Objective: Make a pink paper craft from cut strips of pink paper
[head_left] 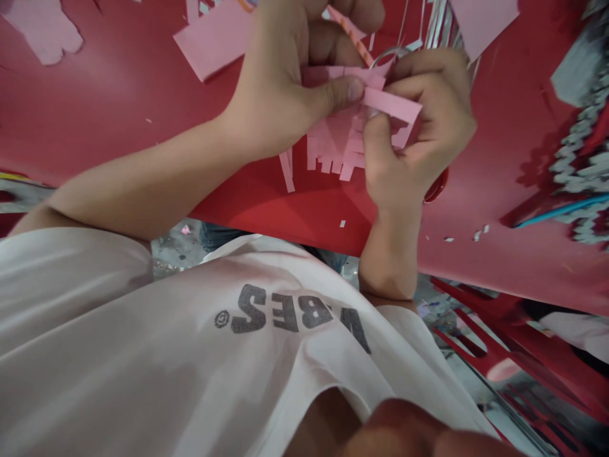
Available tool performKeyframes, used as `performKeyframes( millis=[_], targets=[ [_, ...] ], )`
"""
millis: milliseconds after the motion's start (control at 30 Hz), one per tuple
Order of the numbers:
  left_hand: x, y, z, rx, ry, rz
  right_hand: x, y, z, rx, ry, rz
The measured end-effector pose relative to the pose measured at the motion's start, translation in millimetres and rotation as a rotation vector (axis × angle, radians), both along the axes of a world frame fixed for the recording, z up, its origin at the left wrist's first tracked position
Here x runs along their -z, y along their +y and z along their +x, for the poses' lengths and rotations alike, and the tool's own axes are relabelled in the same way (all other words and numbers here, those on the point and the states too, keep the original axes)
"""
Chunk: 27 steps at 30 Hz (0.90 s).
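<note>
My left hand (290, 76) pinches a pink paper piece with a cut fringe (335, 143) between thumb and fingers. My right hand (419, 127) closes around a pair of scissors, whose red handle loop (435, 187) shows below the palm. The blades are mostly hidden behind the paper and fingers, though a curved bit of metal (386, 57) shows above them. Both hands meet at the paper, just above the red tabletop (295, 216). An orange-striped strip (354, 38) runs behind my left fingers.
Pink paper sheets (214, 41) and small scraps lie on the red table. Silver tinsel garland (583, 158) and a blue strip (561, 212) lie to the right. Red plastic chair (485, 336) and a littered floor (176, 244) show below the table edge.
</note>
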State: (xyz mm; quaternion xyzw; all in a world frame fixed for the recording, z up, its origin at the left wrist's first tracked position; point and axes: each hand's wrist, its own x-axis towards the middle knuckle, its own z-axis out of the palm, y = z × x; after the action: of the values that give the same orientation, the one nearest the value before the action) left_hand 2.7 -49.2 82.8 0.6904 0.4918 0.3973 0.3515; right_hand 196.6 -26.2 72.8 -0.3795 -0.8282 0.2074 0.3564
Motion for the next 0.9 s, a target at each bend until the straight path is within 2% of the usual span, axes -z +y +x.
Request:
performKeyframes(
  millis=[67, 233, 433, 633, 733, 900],
  targets=[
    [0.3, -1, -1, 0.006, -0.038, 0.011, 1.5, 1, -1, 0.02, -0.009, -0.006],
    [5.3, -2, -1, 0.003, 0.012, 0.074, 8.9, 5, -3, 0.04, 0.026, 0.027],
    [12.8, 0, 5, -0.095, -0.152, 0.133, 9.4, 6, -3, -0.012, 0.148, 0.06],
    [3.3, -3, 5, -0.097, -0.216, 0.034, 8.7, 16, 3, -0.096, 0.227, 0.049],
    [-0.1, -5, 4, -0.069, -0.175, 0.062, 10.4, 18, 4, -0.115, 0.25, -0.001],
    [2.3, -4, -1, 0.014, 0.05, 0.158, 16.3, 14, 3, -0.064, 0.263, -0.176]
  ],
)
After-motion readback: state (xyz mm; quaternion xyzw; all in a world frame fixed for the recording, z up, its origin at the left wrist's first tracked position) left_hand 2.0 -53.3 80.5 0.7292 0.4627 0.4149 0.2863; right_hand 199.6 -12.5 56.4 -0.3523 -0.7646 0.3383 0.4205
